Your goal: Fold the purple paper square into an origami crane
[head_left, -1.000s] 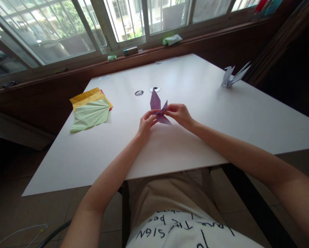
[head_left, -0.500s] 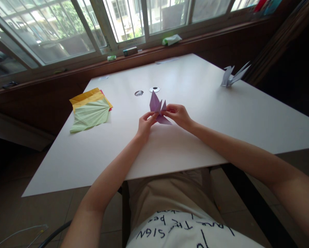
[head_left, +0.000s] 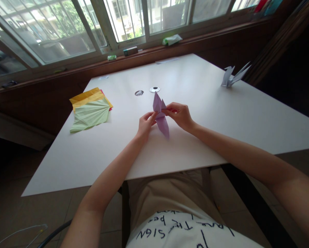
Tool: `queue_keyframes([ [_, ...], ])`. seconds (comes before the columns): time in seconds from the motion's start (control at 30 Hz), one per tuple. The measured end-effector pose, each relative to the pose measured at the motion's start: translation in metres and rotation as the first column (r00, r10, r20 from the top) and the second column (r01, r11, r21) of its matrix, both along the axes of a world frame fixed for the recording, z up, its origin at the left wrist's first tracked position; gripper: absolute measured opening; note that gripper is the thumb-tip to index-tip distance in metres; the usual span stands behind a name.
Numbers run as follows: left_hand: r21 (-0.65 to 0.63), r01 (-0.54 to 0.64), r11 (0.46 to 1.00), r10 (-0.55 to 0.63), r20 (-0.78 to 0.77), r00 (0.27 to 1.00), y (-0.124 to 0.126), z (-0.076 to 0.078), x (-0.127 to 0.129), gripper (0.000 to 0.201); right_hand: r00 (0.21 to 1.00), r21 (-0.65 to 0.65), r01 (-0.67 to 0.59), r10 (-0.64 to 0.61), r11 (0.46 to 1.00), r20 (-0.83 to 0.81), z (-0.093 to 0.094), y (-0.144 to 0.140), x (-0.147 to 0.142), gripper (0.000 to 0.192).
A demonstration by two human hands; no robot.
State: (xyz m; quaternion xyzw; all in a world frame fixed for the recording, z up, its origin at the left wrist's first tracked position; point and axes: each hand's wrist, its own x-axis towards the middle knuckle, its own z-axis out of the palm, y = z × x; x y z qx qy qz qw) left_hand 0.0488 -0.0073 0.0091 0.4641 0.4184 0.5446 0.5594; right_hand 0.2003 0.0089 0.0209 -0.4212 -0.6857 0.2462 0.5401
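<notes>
Bright daylight comes in through the windows at the top, and the glass is so bright that the things outside look washed out. The white table catches that light and looks pale and a bit shiny, with soft dark shadows under the left hand, the right hand and the purple paper. The floor and the corners are very dark, the straight lines bend near the edges, and the shirt at the bottom looks maybe a little blurry.
</notes>
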Motion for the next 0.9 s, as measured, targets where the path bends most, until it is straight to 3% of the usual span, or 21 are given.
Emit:
queue_keyframes([
  [0.17,-0.002,0.017,1.0,-0.017,-0.054,0.998,0.0007,-0.0028,-0.0002,0.029,0.999,-0.053,-0.002,0.0,0.999,-0.045,-0.0007,0.0006,-0.0005,0.023],
  [0.33,0.01,-0.037,0.999,0.037,-0.084,0.996,0.0006,0.0002,0.0006,0.027,0.999,-0.06,-0.015,0.012,0.998,-0.045,-0.0004,0.0004,-0.0004,0.025],
  [0.6,-0.008,-0.119,0.993,0.118,-0.064,0.991,-0.0011,0.0027,-0.0014,0.03,0.979,-0.111,-0.203,0.198,0.973,-0.056,-0.0019,-0.0004,0.0006,0.03],
  [0.9,-0.006,-0.05,0.999,0.05,-0.051,0.997,-0.0029,0.0054,0.0006,0.038,0.951,-0.097,-0.308,0.302,0.946,-0.071,0.0,-0.0033,0.0005,0.029],
])
